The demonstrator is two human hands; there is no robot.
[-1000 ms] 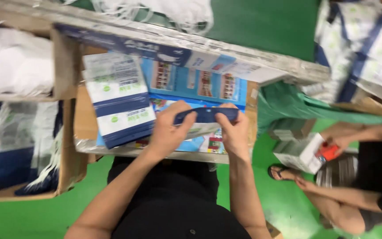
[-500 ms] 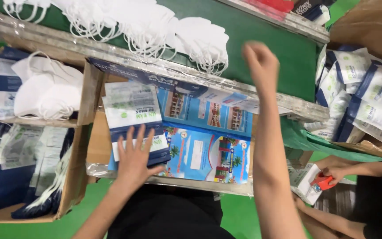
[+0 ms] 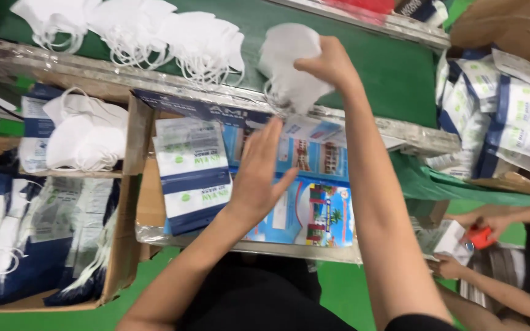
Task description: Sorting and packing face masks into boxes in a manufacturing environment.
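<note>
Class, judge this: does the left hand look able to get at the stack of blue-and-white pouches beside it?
Probably yes: the left hand hovers open just right of the stack of blue-and-white pouches, with nothing between them.

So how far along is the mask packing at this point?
Done: sealed blue-and-white mask packets fill the cardboard box at right. In hand: the right hand grips a white folded face mask above the green conveyor belt; the left hand rests flat by a stack of empty blue-and-white pouches. Left: a pile of loose white masks waits on the belt.
</note>
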